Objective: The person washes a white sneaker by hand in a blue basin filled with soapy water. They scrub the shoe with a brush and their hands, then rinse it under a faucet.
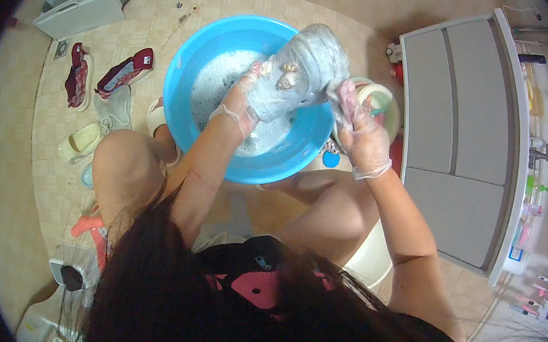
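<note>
My left hand (pixel 243 98), in a clear plastic glove, holds a wet, sudsy light-grey fabric item (pixel 314 63). Small raised shell-like ornaments sit on its front; its exact kind cannot be told. The item is lifted above the right side of a blue plastic basin (pixel 182 131) that contains foamy water (pixel 213 76). At the item's lower right edge, my right hand (pixel 367 141), gloved likewise, is closed on wet greyish fabric. Pinkish, soapy shapes show there, and whether they are fingers or cloth is unclear. Both gloves end at the wrists.
Dark red shoes (pixel 126 71) and a pale yellow clog (pixel 80 142) lie on the tiled floor at left. Beside the basin's right rim stands a pale bucket (pixel 389 105) with things inside. A grey-fronted cabinet (pixel 451 113) stands at right. My knees flank the basin.
</note>
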A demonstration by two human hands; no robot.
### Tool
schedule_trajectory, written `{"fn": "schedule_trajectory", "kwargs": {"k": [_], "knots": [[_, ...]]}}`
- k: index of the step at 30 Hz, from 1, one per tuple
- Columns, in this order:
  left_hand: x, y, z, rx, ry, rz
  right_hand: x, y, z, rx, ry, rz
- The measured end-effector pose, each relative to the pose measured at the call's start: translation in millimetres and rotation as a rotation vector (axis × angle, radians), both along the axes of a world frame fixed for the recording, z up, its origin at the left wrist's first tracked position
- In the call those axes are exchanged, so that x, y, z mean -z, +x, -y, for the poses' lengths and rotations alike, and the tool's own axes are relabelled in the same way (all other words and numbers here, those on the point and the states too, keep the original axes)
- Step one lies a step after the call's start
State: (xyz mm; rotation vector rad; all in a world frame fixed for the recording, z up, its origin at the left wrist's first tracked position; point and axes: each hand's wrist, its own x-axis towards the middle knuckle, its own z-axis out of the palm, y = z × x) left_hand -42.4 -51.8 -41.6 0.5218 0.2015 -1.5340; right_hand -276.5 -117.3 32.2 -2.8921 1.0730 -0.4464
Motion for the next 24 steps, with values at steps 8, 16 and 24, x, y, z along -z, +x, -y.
{"fn": "schedule_trajectory", "kwargs": {"k": [8, 16, 24], "knots": [[23, 14, -20, 0.118, -0.027, 1.035, -37, 50, 23, 0.126, 0.129, -0.236], [47, 11, -10, 0.128, 0.144, 0.809, -21, 39, 6, 0.272, 0.396, -0.373], [71, 11, 3, 0.441, 0.544, 0.706, 17, 38, 0, 0.249, 0.577, -0.446]]}}
